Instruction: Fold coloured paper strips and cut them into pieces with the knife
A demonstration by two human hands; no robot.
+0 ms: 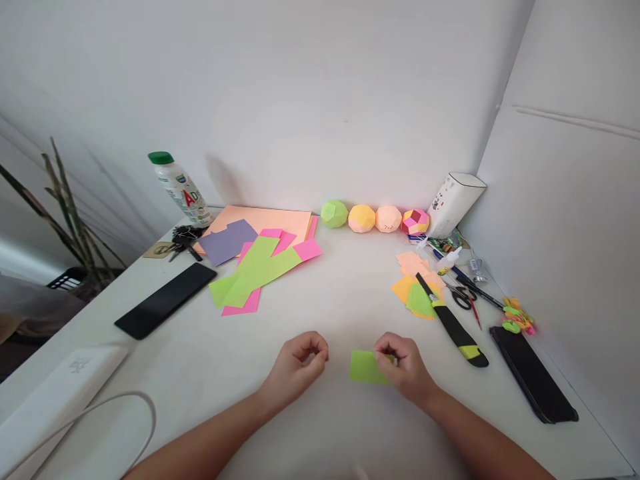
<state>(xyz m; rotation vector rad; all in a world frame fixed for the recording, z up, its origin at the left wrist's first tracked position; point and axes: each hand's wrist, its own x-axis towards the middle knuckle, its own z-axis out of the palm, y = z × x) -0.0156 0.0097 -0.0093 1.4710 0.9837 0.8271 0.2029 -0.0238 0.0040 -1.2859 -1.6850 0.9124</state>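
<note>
Between the thumb and fingers of my right hand (407, 370) is the right end of a small green paper rectangle (365, 367), low over the white table. My left hand (299, 365) is to the left of the paper and apart from it. Its fingers are curled in against the thumb, and no object shows in them. Beyond my right hand lie cut paper pieces in peach (416, 267), orange (401, 288) and green (420, 301). A knife (457, 333) with a black and lime handle lies across their edge.
Long green paper strips (255, 270), a purple sheet (227, 241) and a black phone-like slab (167, 300) lie left. Paper polyhedra (361, 218) line the wall. A white bottle (185, 193) stands back left. Right are scissors (463, 297) and a black case (533, 377).
</note>
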